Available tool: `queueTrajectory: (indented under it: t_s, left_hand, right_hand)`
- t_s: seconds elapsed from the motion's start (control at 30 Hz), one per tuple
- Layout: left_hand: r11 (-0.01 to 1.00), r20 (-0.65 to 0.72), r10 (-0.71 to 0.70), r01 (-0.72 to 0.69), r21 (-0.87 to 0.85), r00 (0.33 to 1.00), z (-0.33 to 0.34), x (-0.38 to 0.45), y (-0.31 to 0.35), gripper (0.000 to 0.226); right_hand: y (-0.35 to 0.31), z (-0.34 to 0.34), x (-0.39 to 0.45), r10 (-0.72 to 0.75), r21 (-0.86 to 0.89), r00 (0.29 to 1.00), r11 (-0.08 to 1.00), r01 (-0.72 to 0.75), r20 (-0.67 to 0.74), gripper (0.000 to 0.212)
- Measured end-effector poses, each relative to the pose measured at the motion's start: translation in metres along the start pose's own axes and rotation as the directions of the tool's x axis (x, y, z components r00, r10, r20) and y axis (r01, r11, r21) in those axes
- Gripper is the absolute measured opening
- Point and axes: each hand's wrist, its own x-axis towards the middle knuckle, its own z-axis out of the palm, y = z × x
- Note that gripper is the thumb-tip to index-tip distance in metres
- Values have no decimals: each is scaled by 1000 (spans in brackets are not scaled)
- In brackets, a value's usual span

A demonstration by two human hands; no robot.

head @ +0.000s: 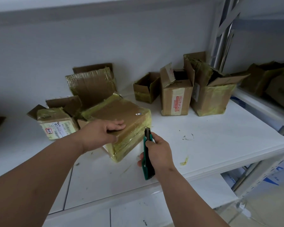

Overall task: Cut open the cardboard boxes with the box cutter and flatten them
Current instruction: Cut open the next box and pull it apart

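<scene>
A flat brown cardboard box (121,112) wrapped in yellowish tape lies on the white shelf (211,141). My left hand (102,133) rests on its near top corner, fingers on top and thumb against the side. My right hand (157,153) grips a green box cutter (147,158). The cutter's tip touches the box's right side near the top edge. One flap of this box stands open at the back.
A smaller taped box with a label (57,123) sits to the left. Three opened boxes (175,94) stand at the back right, and more cardboard (266,79) lies on the neighbouring shelf. A metal upright (223,38) rises at the right. Tape scraps (184,160) lie on the shelf.
</scene>
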Motion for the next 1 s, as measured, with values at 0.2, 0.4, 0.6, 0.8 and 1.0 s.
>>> queueTrajectory:
  t_s: [0.2, 0.4, 0.6, 0.8, 1.0]
  left_hand:
    - [1000, 11, -21, 21, 1, 1000, -2, 3, 2, 56]
    - [999, 23, -30, 30, -36, 999, -1, 3, 3, 56]
    - [999, 24, -31, 32, -35, 999, -2, 2, 1, 55]
    - [999, 28, -19, 20, -44, 999, -1, 1, 0, 56]
    - [999, 30, -2, 4, -49, 1000, -1, -1, -2, 56]
  right_hand:
    - [2, -1, 3, 5, -65, 999, 998, -2, 45, 50]
    - [9, -2, -6, 34, -135, 989, 991, -15, 143, 49]
    - [8, -2, -13, 72, -185, 975, 982, -33, 209, 50]
    - [13, 0, -23, 65, -197, 974, 980, -22, 217, 50]
    - [22, 10, -43, 88, -236, 940, 972, -8, 329, 46]
